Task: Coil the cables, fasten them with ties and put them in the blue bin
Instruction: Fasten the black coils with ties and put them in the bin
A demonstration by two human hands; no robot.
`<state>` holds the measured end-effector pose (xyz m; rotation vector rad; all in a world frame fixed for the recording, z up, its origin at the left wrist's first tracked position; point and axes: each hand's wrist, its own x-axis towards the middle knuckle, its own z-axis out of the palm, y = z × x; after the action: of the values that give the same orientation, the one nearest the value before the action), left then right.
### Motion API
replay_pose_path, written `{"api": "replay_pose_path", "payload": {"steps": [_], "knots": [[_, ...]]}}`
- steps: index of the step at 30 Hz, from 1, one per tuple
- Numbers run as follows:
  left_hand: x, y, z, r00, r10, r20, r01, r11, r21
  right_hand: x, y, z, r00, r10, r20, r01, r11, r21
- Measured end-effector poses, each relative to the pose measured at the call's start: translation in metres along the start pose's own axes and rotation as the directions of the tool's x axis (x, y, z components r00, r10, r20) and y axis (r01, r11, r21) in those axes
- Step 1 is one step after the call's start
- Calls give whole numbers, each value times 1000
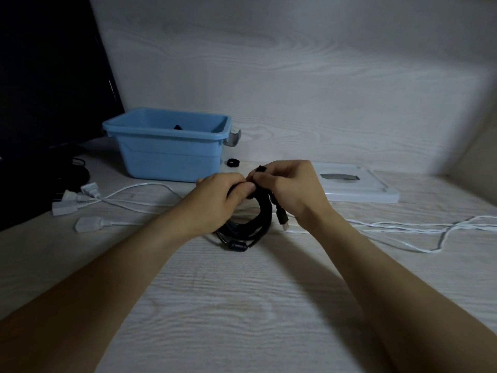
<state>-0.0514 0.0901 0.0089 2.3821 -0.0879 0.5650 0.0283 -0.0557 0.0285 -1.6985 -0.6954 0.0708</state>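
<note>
- I see a pale wood-grain table (242,305) filling the lower view, with a wall (269,63) of matching grain behind it.
- At the far left I make out a dark monitor (48,76), its lower edge down by the table's left side.
- I note a white lid (357,188) lying flat at right of centre, with a grey patch on its top.

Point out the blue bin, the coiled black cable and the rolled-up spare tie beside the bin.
blue bin (172,157): head view, on its front wall.
coiled black cable (259,222): head view, on the loop's right side below the hands.
rolled-up spare tie (233,162): head view, on the small black ring.
</note>
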Motion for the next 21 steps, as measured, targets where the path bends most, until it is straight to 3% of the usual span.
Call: {"api": "replay_pose_path", "payload": {"steps": [6,10,15,18,21], "knots": [[-3,5,-4,999,11,-35,-10,1000,12,3,9,1,991,130,11,-129,967,221],[-4,12,2,1000,17,-23,-16,1000,14,5,13,0,985,165,40,-170,953,250],[-5,11,6,990,-26,-135,26,1000,-3,6,17,1,959,272,82,-284,905,316],[-3,10,10,982,-76,-175,69,996,-48,7,18,1,955,289,65,-295,908,297],[-4,7,10,978,-145,-148,105,964,-245,7,20,1,954,292,61,-298,937,184]]}}
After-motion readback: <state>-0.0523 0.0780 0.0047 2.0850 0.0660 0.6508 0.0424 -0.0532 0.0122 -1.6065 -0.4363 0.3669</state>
